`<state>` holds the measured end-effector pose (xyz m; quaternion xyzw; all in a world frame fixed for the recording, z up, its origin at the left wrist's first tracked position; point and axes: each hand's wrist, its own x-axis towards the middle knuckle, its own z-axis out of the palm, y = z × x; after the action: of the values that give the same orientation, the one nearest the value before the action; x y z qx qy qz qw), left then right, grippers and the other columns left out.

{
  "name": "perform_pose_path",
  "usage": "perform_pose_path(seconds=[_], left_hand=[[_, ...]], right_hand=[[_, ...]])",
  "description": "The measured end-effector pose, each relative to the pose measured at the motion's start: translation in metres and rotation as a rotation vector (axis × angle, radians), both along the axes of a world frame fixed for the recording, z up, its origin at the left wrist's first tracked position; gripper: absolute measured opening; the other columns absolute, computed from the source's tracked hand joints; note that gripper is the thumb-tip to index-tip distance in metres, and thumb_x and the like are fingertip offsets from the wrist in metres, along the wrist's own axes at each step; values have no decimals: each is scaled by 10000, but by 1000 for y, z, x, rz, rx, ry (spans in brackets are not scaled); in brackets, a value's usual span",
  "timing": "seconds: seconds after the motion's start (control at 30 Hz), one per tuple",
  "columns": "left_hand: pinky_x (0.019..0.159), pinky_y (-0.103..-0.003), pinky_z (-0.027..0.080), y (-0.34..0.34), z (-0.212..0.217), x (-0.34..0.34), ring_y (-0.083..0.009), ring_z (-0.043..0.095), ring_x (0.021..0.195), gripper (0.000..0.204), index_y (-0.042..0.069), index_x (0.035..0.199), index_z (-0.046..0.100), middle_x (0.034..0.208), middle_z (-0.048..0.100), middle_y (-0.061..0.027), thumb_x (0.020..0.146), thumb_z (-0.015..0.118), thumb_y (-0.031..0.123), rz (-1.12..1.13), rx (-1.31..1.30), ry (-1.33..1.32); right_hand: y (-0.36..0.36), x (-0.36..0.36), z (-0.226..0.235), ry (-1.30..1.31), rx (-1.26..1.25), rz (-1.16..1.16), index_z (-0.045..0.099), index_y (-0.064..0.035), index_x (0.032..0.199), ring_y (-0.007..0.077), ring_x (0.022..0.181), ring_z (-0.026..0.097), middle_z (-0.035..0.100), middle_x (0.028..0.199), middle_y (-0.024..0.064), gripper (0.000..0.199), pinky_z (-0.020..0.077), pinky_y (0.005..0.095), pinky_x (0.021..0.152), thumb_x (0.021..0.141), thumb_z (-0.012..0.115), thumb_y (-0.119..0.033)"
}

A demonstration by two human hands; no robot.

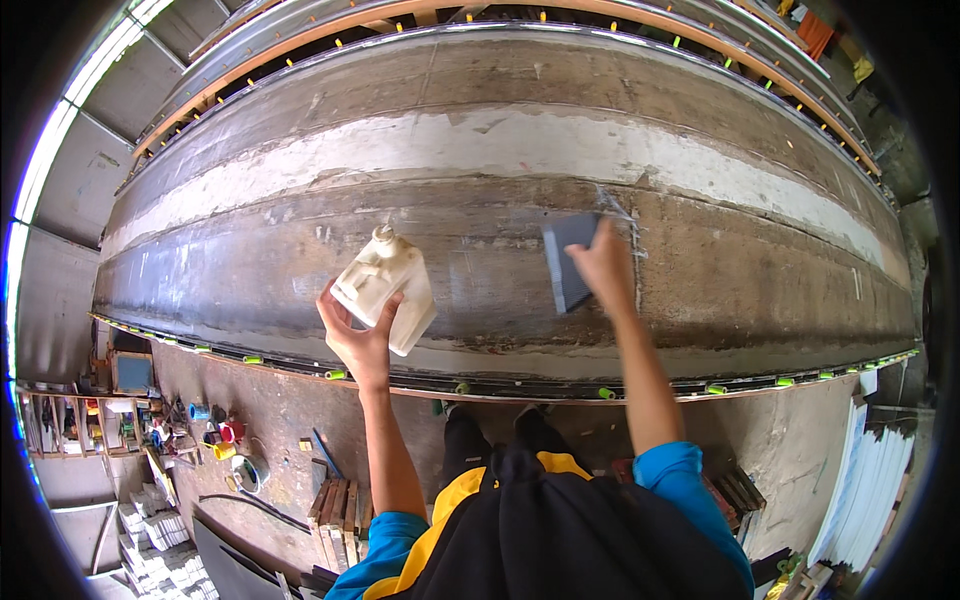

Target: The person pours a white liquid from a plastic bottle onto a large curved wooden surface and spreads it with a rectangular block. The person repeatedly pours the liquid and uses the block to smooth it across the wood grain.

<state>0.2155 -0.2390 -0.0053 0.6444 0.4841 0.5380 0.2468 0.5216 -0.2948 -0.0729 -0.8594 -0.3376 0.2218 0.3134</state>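
Note:
My left hand [360, 338] is closed round a cream-white plastic jug [395, 285] with a capped neck, tilted above the long work surface. The jug's neck points toward the far side. To the right, my right hand [603, 258] grips a flat dark grey piece [567, 272] with a lighter, finely ribbed left edge. What it is exactly I cannot make out, and the hand is slightly smeared by motion. The grey piece is over the brown, stained surface [740, 255], and whether it touches I cannot tell.
A pale white band [400, 145] runs along the work surface. Green and yellow plugs [607, 393] line its edges. Paint pots [232, 430] and a shelf [80, 420] stand at lower left; stacked wood [340, 515] lies by my legs. Long white strips [865, 490] lean at right.

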Motion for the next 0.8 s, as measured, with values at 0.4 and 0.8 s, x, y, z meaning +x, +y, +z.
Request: perform_pose_path(seconds=[0.4, 0.8], left_hand=[[839, -339, 464, -3, -4, 21, -231, 574, 948, 673, -22, 1145, 422, 1016, 573, -174, 633, 820, 156, -27, 11, -16], [871, -352, 443, 28, 6, -82, -239, 563, 968, 689, -23, 1150, 416, 1031, 565, -185, 633, 821, 183, 84, 14, 11]], right_hand=[[-75, 14, -1, -151, 22, -58, 367, 110, 1200, 385, 854, 615, 591, 931, 291, 654, 502, 403, 708, 723, 696, -194], [84, -137, -18, 70, 176, 167, 427, 100, 1045, 421, 831, 601, 581, 902, 314, 560, 496, 429, 676, 689, 716, -221]])
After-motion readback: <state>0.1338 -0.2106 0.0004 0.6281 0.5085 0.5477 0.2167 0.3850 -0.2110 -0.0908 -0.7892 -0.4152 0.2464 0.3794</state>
